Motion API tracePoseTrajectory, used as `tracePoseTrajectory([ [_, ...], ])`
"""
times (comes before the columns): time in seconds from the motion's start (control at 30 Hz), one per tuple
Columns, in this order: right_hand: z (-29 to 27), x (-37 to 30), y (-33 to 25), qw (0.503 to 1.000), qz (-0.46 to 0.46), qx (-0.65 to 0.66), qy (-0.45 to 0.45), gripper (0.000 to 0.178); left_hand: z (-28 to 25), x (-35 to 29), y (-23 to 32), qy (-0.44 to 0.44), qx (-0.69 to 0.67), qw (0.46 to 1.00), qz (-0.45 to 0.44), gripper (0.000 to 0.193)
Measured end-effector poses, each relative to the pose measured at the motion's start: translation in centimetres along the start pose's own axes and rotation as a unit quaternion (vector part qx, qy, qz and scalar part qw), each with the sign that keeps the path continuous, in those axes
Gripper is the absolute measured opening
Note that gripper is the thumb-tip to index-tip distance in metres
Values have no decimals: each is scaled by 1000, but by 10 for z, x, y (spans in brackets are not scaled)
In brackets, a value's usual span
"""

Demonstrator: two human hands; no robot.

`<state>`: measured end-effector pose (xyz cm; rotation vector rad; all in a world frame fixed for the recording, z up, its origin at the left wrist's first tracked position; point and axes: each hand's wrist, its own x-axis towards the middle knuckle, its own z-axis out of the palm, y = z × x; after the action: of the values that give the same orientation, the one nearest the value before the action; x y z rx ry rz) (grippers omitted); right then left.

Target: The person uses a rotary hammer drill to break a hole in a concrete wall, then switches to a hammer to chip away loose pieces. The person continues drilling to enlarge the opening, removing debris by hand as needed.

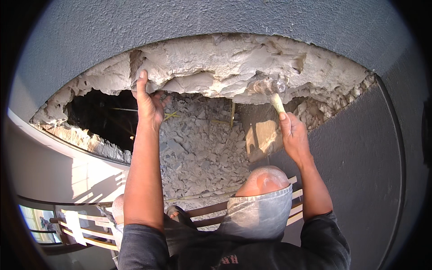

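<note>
My right hand (296, 136) is wrapped round the pale handle of a short hammer (276, 101). Its dusty metal head lies against or just in front of the broken wall edge (193, 60), right of the middle. On the left, my left hand (150, 100) reaches up to the lower lip of that same edge. The thumb points up along the rough face, and the fingers are apart and partly bent. I make out no tool in it; what lies behind the palm is hidden.
Grey textured wall (216, 18) surrounds the ragged opening. Broken rubble (198, 148) covers the ground below, and a dark hollow (101, 112) gapes at left. Wooden slats (209, 209) run beneath my bare knee (263, 181). A dark grey wall (355, 166) rises at right.
</note>
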<state>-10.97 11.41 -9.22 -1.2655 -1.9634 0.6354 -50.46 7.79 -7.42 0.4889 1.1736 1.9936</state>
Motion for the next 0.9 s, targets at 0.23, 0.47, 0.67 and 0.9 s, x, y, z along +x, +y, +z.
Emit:
tracePoseTrajectory([
  [0.23,-7,-118,61,986,149,-69,8,42,3,-15,11,-43,18,998,-41,120],
  [0.47,-20,-295,131,887,395,-233,-53,46,-8,-1,19,11,-43,996,-71,108],
  [0.67,-11,-362,159,870,401,-274,-83,45,11,-11,15,-23,-2,998,-52,109],
  [0.9,25,-372,180,907,338,-249,-24,33,14,-17,14,0,-2,999,-48,105],
])
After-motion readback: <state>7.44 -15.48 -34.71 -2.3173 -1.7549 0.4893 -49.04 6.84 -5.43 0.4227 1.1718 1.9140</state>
